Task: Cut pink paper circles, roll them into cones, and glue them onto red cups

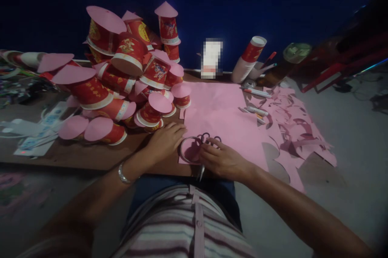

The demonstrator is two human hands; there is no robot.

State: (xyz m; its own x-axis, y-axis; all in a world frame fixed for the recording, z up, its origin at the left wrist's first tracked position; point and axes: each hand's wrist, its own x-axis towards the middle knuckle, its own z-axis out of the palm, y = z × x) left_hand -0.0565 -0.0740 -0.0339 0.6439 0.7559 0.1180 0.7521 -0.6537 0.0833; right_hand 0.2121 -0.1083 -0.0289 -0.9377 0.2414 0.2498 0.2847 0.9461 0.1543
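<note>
My right hand [222, 160] is closed around a pair of scissors [201, 172]. The dark finger loops point away from me and the blades point toward my body. Beside it, a thin round ring [181, 151] lies on the near left part of a large pink paper sheet [221, 116]. My left hand [167, 140] rests flat at the sheet's left edge, close to the ring, with its fingers stretched out. Whether its thumb touches the ring I cannot tell.
Red paper cups with pink cone tops [121, 76] are heaped at the left. A power strip [39, 135] lies beyond them. Stacked cups [248, 60], a jar [287, 60] and markers [257, 110] stand or lie at the right, near cut pink scraps [298, 124].
</note>
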